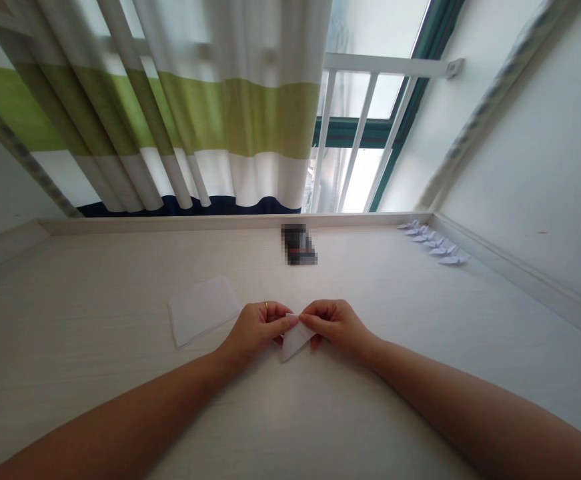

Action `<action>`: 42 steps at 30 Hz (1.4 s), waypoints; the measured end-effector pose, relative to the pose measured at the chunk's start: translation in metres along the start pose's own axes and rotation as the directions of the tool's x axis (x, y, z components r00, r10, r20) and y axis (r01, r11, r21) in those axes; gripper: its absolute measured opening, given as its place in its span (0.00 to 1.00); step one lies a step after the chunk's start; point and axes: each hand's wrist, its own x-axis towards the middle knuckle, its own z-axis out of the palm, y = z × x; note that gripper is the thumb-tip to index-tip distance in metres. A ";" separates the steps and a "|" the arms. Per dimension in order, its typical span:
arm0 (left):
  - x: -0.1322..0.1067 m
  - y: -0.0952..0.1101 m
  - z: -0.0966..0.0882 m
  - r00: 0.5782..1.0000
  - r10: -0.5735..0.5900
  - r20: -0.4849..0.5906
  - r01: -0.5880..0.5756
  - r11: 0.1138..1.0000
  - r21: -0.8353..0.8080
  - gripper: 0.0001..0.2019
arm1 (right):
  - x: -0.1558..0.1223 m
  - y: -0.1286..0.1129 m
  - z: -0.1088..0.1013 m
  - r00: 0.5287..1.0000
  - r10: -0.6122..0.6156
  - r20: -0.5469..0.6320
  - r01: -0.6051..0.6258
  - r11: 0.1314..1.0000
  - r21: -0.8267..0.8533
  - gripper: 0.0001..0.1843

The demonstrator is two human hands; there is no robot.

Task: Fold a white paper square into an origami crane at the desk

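On the pale wood-grained tabletop (95, 300), bounded at the back and sides by a raised rim (170, 225), the following items.

Folded paper (294, 343), one, white: held at the near centre, its lower part narrowing to a point toward the wearer.

Left hand (260, 322): thumb and fingers pinched on the paper's upper left; a gold-coloured ring (266, 307) on one finger.

Right hand (337, 323): thumb and fingers pinched on its upper right. Both hands are drawn close together — whether their tips touch, one cannot tell.

Paper sheets (203, 312), white, apparently stacked, edges slightly out of line: lying flat just beyond the left wrist.

Dark object (297, 245), pixelated, contents and kind unreadable: near the back rim, beyond the hands.

Folded figures (440, 251), several, small, white, pointed: ranged in a slanting row inside the far right corner of the rim.

Background: curtain (250, 113) banded white and green, dark blue at its foot — beside it, a white railing (385, 65) before a teal-framed window (377, 133).
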 end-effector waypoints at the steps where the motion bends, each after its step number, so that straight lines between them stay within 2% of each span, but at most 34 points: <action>1: 0.000 0.000 0.000 1.000 0.002 0.005 -0.002 1.000 0.006 0.12 | 0.000 0.000 0.000 1.000 0.001 0.007 -0.001 1.000 -0.003 0.13; 13: -0.001 0.002 0.000 1.000 0.014 -0.007 -0.014 1.000 0.024 0.11 | -0.002 -0.002 0.000 0.999 0.006 0.042 -0.007 1.000 0.023 0.14; 26: -0.005 0.006 0.001 1.000 0.001 0.028 0.001 0.997 -0.071 0.08 | -0.003 0.000 0.000 0.997 -0.034 0.069 0.033 0.999 0.013 0.13; 33: -0.005 0.007 0.001 0.998 -0.024 0.056 0.031 0.993 -0.113 0.09 | -0.002 -0.001 -0.001 0.999 -0.032 0.032 0.031 0.999 0.020 0.13; 37: -0.002 0.005 0.001 0.999 -0.003 0.053 0.007 0.996 -0.086 0.15 | -0.002 0.000 -0.001 0.998 -0.032 0.047 0.030 0.999 0.035 0.14; 42: -0.001 0.002 0.000 1.000 0.011 0.013 -0.011 1.000 0.017 0.11 | -0.003 -0.002 0.000 0.998 -0.019 0.064 0.018 1.000 0.016 0.14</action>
